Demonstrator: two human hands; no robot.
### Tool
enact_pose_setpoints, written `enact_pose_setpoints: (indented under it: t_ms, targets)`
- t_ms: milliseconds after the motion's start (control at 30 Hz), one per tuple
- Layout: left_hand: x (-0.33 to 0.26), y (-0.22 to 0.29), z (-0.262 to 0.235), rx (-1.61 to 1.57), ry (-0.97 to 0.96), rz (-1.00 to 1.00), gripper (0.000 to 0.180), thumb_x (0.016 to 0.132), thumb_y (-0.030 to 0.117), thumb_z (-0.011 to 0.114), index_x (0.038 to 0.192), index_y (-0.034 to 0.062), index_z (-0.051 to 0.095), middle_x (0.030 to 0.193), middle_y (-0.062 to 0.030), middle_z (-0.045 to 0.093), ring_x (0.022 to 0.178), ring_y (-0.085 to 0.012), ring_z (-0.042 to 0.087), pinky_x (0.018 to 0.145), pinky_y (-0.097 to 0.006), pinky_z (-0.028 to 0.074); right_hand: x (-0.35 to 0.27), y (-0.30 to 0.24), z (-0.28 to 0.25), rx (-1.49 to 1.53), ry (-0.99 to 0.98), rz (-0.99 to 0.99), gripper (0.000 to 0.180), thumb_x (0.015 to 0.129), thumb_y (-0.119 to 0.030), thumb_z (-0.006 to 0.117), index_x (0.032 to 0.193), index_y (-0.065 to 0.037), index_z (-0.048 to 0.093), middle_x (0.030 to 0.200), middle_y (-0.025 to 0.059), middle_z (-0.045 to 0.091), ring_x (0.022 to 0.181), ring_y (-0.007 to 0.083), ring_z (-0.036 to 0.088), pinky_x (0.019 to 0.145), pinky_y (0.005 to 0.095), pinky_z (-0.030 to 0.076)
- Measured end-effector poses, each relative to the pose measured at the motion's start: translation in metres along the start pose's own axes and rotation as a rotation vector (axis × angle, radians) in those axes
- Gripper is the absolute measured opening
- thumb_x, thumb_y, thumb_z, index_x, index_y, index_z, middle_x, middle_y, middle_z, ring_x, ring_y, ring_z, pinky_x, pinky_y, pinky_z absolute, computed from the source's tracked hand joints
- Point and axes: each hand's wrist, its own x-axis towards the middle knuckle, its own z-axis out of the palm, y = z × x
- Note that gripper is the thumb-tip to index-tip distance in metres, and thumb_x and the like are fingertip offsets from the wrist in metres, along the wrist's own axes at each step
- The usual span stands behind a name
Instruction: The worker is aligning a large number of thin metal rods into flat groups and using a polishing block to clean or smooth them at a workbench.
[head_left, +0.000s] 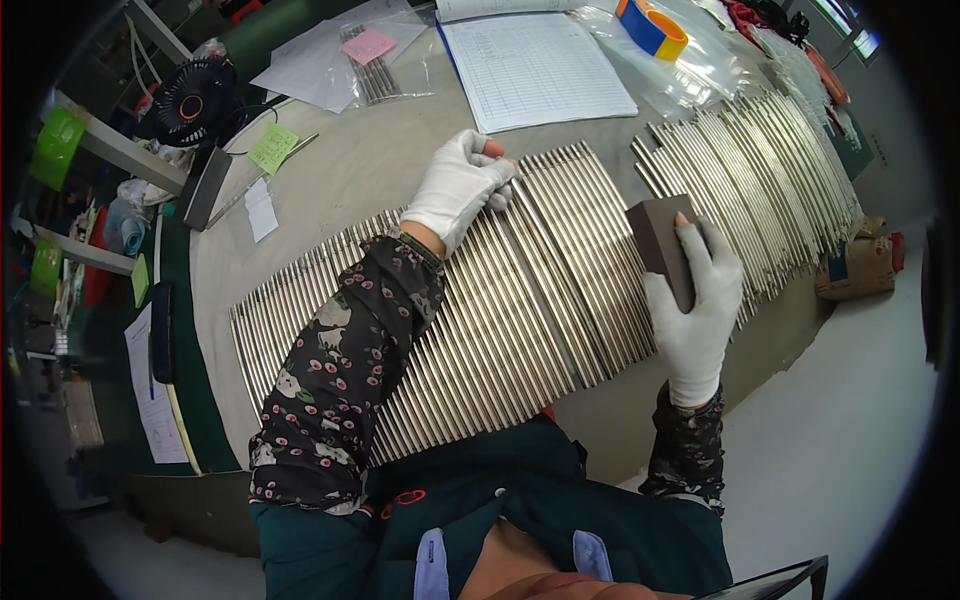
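Thin, shiny metal rods (pixel 470 330) lie side by side in a wide row on the table in front of me. My left hand (pixel 462 185), in a white glove with bare fingertips showing, is at the far ends of these rods. Its fingers are curled and closed on the end of a metal rod, partly hidden by the glove. My right hand (pixel 705 290), also gloved, grips a dark brown rectangular block (pixel 662 245), which looks like a sanding block. The block is at the right edge of the row, tilted, between it and a second batch of rods (pixel 750 180).
An open record sheet pad (pixel 540 70) lies at the back, beside a blue-and-orange tape roll (pixel 652 28) on clear plastic. Bagged rods (pixel 372 70) with a pink note are further left. A grey bar (pixel 205 188) and a small black fan (pixel 195 100) stand at the left.
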Motion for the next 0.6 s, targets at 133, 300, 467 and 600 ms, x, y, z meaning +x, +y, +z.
enact_pose_setpoints:
  t_ms: [133,300,467,600]
  targets:
    - [0.013,-0.005,0.003,0.560,0.120,0.180,0.024,0.081,0.010,0.065,0.101,-0.0003,0.055,0.081,-0.0044,0.059,0.072,-0.0122,0.057,0.068,-0.025,0.047,-0.035,0.016,-0.022,0.047,0.085,0.120,0.059,0.068,-0.014,0.064,0.125,-0.005,0.052,0.127,0.0203,0.048,0.107,0.0316,0.050,0.092,0.0423,0.042]
    - [-0.002,-0.004,0.012,1.206,0.282,0.659,0.035,0.078,0.014,0.067,0.109,0.0000,0.056,0.105,-0.0123,0.062,0.096,-0.0240,0.061,0.085,-0.034,0.048,-0.057,0.027,-0.045,0.081,0.133,0.178,0.059,0.069,-0.014,0.063,0.126,-0.005,0.052,0.126,0.0214,0.048,0.111,0.0330,0.050,0.093,0.0421,0.042]
    - [-0.031,-0.017,0.027,1.384,-0.361,0.879,0.065,0.088,0.047,0.049,0.138,0.0085,0.035,0.146,-0.0193,0.029,0.135,-0.0385,0.026,0.111,-0.051,0.019,-0.064,0.036,-0.056,0.054,0.214,0.182,0.058,0.070,-0.013,0.063,0.126,-0.004,0.052,0.127,0.0219,0.048,0.113,0.0329,0.049,0.095,0.0416,0.041]
    - [-0.034,-0.030,0.023,1.482,-0.428,0.929,0.067,0.091,0.053,0.037,0.143,0.0124,0.028,0.146,-0.0206,0.027,0.134,-0.0396,0.026,0.109,-0.054,0.018,-0.066,0.037,-0.056,0.093,0.229,0.166,0.058,0.070,-0.011,0.063,0.126,-0.005,0.052,0.128,0.0210,0.049,0.112,0.0320,0.049,0.095,0.0407,0.041]
